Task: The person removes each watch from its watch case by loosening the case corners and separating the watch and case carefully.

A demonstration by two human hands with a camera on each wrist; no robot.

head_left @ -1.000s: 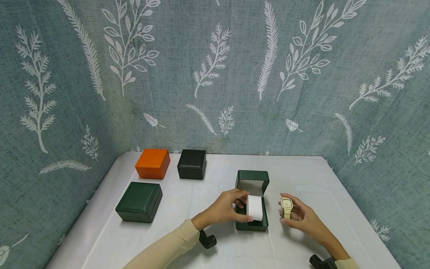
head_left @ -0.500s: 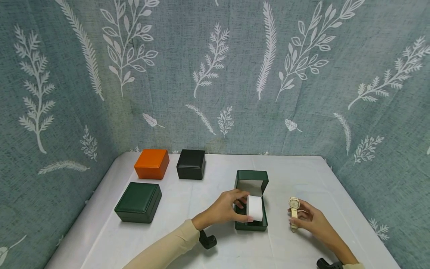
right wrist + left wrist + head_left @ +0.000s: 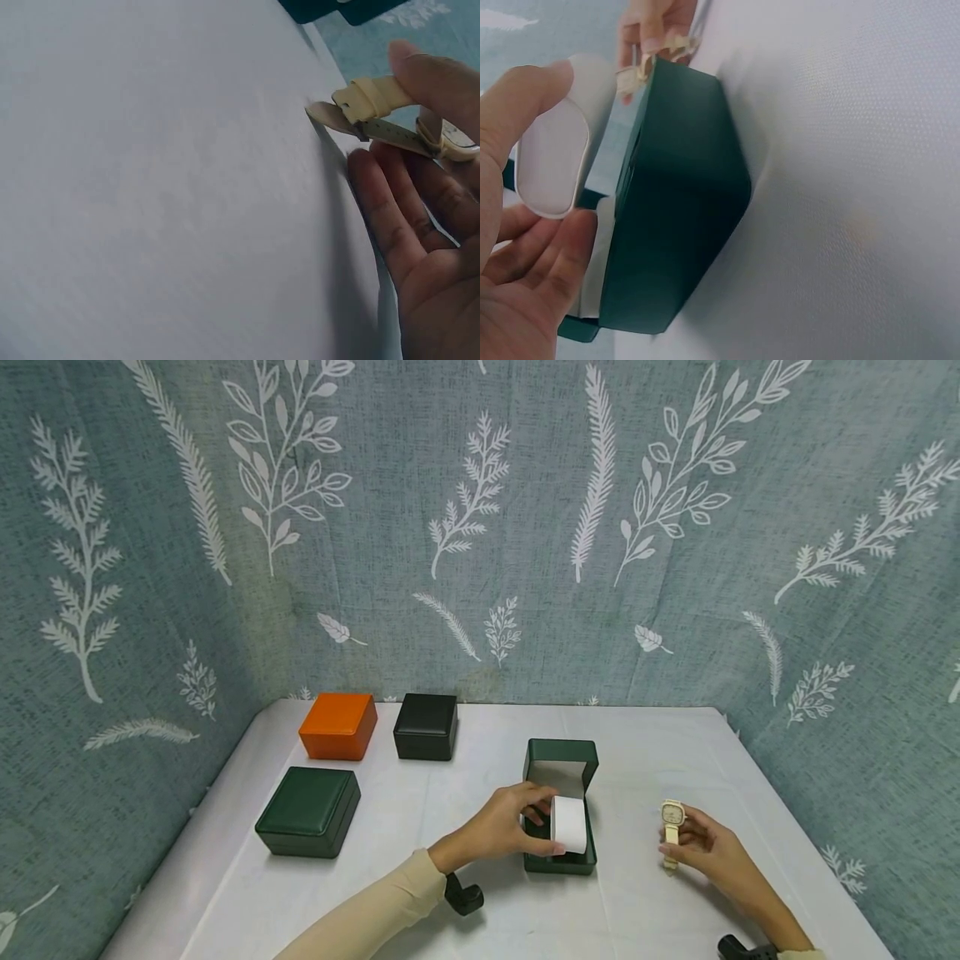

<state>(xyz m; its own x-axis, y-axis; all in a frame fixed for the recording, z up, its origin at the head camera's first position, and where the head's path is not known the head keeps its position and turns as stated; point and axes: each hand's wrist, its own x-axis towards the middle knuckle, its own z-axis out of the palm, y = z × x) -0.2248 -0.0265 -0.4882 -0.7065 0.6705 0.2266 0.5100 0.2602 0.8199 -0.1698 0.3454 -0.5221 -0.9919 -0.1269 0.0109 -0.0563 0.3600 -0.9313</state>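
Note:
A white watch cushion (image 3: 569, 824) stands at the mouth of an open green watch box (image 3: 562, 865), its lid (image 3: 561, 752) raised at the back. My left hand (image 3: 504, 823) pinches the cushion between thumb and fingers; in the left wrist view the thumb lies on one end of the cushion (image 3: 551, 161) and the fingertips on the other. To the right of the box, my right hand (image 3: 705, 846) holds a cream wristwatch (image 3: 672, 833) by its strap, dial facing up. In the right wrist view the watch strap (image 3: 375, 99) hangs with its ends apart near the thumb.
At the left are a shut green box (image 3: 309, 812), an orange box (image 3: 338, 727) and a black box (image 3: 425, 727). All stand on a white-covered table (image 3: 420, 793), backed by a leaf-patterned blue-green cloth (image 3: 390, 527).
My right hand has moved to the right with the wristwatch, away from the open box, and the strap now hangs lower. The left hand and cushion have stayed in place.

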